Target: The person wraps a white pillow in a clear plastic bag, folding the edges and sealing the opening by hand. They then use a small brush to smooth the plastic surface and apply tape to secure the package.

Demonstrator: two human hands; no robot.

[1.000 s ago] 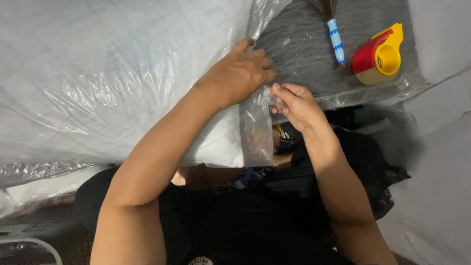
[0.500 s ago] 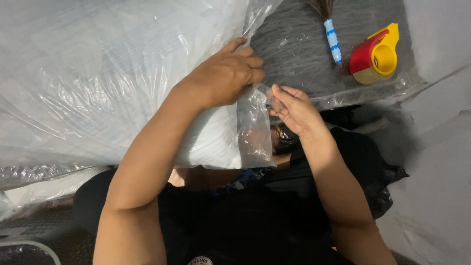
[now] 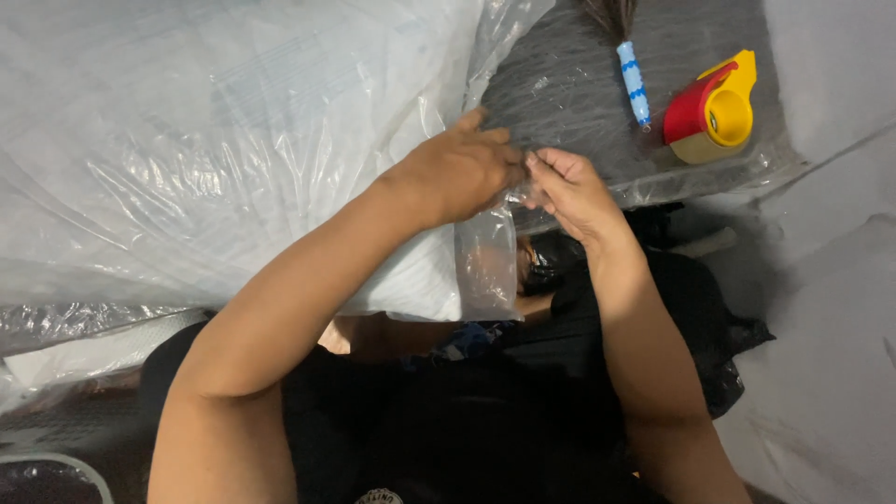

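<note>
A large white bundle wrapped in clear plastic film (image 3: pixel 215 159) fills the left and middle of the view. My left hand (image 3: pixel 462 173) presses down on the film at the bundle's right edge, fingers curled over it. Right beside it, my right hand (image 3: pixel 569 191) pinches the same clear film between thumb and fingers; the two hands touch. A loose flap of the film (image 3: pixel 485 266) hangs below them. Behind the hands lies a dark grey wrapped bundle (image 3: pixel 579 84).
A red and yellow tape dispenser (image 3: pixel 711 107) rests on the grey bundle at the upper right, next to a brush with a blue-and-white handle (image 3: pixel 633 79). White sheeting (image 3: pixel 831 308) covers the right side. My dark-clothed lap is below.
Both hands have drawn closer together on the film's edge and now touch. The tape dispenser and brush have not moved.
</note>
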